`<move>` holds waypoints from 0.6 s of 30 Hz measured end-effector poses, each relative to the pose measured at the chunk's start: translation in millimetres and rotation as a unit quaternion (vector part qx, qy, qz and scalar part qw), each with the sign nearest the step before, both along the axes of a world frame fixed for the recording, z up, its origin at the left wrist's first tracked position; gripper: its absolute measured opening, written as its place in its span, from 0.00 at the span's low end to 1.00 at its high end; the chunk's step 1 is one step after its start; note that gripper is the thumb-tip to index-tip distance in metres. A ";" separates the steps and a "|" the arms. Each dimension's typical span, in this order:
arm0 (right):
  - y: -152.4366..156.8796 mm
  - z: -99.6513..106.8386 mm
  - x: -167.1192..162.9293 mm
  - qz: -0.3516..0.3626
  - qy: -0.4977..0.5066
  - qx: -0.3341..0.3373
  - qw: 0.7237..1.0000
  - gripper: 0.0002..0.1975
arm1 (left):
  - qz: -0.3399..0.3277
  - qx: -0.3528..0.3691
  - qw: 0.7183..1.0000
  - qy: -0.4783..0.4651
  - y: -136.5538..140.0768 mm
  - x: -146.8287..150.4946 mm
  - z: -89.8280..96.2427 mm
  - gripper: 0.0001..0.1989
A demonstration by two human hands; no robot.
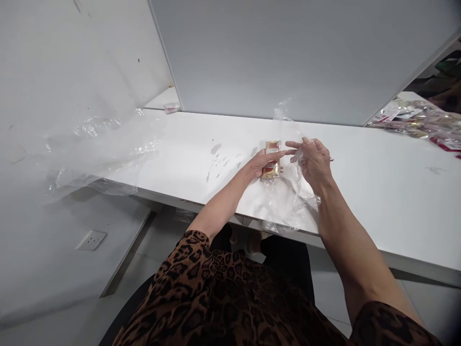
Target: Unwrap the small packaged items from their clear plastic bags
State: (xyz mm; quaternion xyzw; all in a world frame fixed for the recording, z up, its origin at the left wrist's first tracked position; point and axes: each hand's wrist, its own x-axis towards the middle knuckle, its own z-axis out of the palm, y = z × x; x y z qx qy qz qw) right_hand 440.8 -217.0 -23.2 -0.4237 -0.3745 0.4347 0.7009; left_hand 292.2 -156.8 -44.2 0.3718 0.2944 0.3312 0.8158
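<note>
My left hand [260, 162] is closed around a small gold and red packet [272, 172], its fingers lying across the front. The packet stands out over the white table near the middle of the view. To the right, my right hand [314, 157] pinches a clear plastic bag [297, 185], which hangs crumpled below and beside the packet. My right index finger reaches toward the left fingertips. Whether part of the bag lies around the packet I cannot tell.
A large heap of clear plastic bags [104, 149] lies on the left end of the white table [187, 158]. Several packaged items [414, 115] lie at the right back. A grey panel [273, 57] rises behind the table. A small wrapped packet [172, 108] lies at the back left.
</note>
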 end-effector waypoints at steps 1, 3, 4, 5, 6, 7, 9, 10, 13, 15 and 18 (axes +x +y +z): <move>0.2 1.6 2.3 -0.014 0.012 0.002 1.000 0.16 | -0.004 -0.001 1.000 0.007 1.4 -0.5 -0.1 0.20; 0.6 4.7 7.3 -0.047 0.041 0.004 0.998 0.13 | 0.009 -0.024 1.000 0.014 5.1 -1.8 0.1 0.18; 0.7 6.1 9.7 -0.061 0.056 0.001 0.997 0.12 | 0.012 -0.037 0.999 0.013 6.8 -2.5 0.3 0.18; 0.7 7.4 11.8 -0.071 0.070 -0.002 0.995 0.12 | 0.011 -0.048 0.999 0.010 8.2 -3.1 0.4 0.19; 0.4 8.5 13.5 -0.075 0.083 -0.007 0.994 0.11 | 0.007 -0.057 0.998 0.005 9.0 -3.6 0.4 0.21; -0.1 9.3 14.7 -0.073 0.094 -0.012 0.993 0.11 | 0.002 -0.064 0.998 0.002 9.4 -3.9 0.1 0.23; -1.5 10.3 15.6 -0.058 0.111 -0.019 0.992 0.10 | -0.012 -0.071 0.997 0.003 8.8 -3.8 -0.9 0.27; -2.2 10.5 15.6 -0.049 0.120 -0.019 0.991 0.09 | -0.018 -0.074 0.997 0.009 8.1 -3.4 -1.7 0.29; -3.8 11.2 15.4 -0.033 0.158 -0.022 0.987 0.07 | -0.031 -0.083 0.996 0.024 6.1 -1.4 -4.5 0.31; -3.6 11.8 16.9 -0.032 0.200 -0.020 0.979 0.08 | -0.027 -0.082 0.996 0.026 5.9 -0.3 -6.3 0.31; -1.9 11.7 22.9 -0.038 0.260 -0.003 0.965 0.09 | -0.010 -0.074 0.997 0.026 7.5 0.1 -7.4 0.29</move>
